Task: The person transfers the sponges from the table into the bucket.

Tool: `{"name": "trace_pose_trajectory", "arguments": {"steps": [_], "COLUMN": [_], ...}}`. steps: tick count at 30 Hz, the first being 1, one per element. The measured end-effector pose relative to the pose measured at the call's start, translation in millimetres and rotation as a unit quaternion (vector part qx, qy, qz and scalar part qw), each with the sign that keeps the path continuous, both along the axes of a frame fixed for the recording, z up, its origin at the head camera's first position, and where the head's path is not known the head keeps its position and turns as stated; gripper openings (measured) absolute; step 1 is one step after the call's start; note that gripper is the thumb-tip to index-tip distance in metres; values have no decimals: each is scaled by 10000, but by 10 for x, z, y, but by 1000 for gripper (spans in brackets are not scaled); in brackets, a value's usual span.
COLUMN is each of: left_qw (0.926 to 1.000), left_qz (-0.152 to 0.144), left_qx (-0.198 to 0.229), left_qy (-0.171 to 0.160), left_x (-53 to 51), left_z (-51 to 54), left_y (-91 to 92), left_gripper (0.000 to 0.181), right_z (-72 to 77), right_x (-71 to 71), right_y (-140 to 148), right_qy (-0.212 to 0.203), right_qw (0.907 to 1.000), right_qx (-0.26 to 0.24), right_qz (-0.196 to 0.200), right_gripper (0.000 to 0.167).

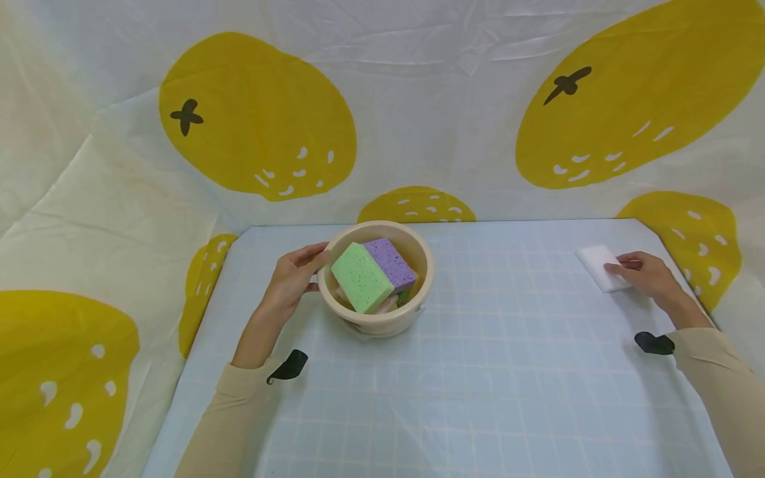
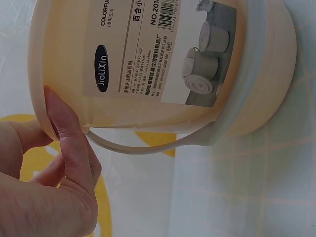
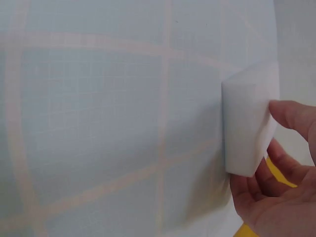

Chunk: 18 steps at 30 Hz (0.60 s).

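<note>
A cream plastic bucket (image 1: 382, 324) stands left of the table's middle. In it lie a light green sponge (image 1: 361, 277), a purple sponge (image 1: 391, 263) and other pieces mostly hidden beneath. My left hand (image 1: 287, 285) pinches the bucket's left rim; in the left wrist view the thumb and fingers are on either side of that rim, near the label (image 2: 143, 54) and the hanging handle (image 2: 148, 149). Far to the right, my right hand (image 1: 653, 277) holds a white block-shaped sponge (image 1: 597, 265) between thumb and fingers. The right wrist view shows this sponge (image 3: 239, 128) at the table surface.
A pale blue checked cloth (image 1: 478, 398) covers the table. Behind and at the sides hang white sheets with large yellow fruit prints (image 1: 257, 119). Dark straps (image 1: 289, 365) stick out at both sleeves.
</note>
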<state>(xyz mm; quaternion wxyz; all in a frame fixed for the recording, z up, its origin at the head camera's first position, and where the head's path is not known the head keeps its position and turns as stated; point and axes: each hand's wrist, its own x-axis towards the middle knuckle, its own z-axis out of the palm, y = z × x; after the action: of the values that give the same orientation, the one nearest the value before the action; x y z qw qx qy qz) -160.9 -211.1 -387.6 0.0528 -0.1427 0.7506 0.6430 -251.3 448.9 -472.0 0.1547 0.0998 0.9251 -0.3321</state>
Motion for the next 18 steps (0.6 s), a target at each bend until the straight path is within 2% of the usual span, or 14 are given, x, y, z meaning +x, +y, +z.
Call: {"name": "trace_pose_trajectory", "arguments": {"steps": [11,18], "left_qw": [9996,9996], "left_qz": [-121,-126], "left_qx": [135,142], "left_qy": [226,218], "left_x": [6,0], "left_z": [-12,-16], "left_y": [-8,-16], "left_gripper": [45,45], "right_z": [33,202], "right_x": [-21,-9], "right_y": [-9,-30], "right_qy": [-168,-337], "right_qw": [9998,9988], "right_qx": [58,68], "right_qz": [-75,358], "right_gripper": [103,111]}}
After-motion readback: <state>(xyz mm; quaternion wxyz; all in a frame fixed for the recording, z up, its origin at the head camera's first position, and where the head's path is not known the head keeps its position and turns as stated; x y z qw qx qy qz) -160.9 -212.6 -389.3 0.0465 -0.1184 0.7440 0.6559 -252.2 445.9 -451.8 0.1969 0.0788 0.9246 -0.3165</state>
